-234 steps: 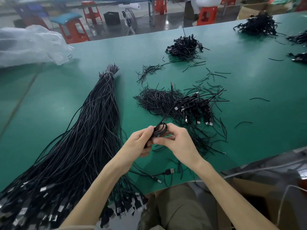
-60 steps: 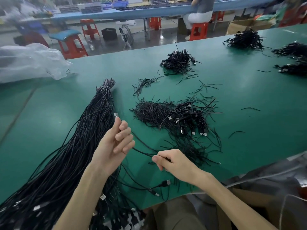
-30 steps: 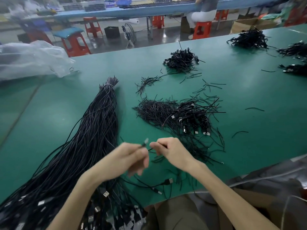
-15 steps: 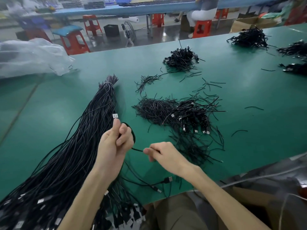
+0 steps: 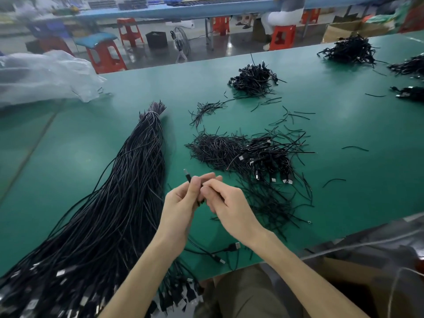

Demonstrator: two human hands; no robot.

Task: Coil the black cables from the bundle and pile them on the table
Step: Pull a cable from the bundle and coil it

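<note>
Here a cable [image 5: 188, 177] is pinched, plug end up, by the left hand [image 5: 181, 203], its run gripped by the right hand [image 5: 227, 203] alongside; the pile [image 5: 263, 157] lies just beyond the latter.

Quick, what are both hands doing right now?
Left hand: pinches a thin black cable just below its plug.
Right hand: pinches the same cable.
</note>
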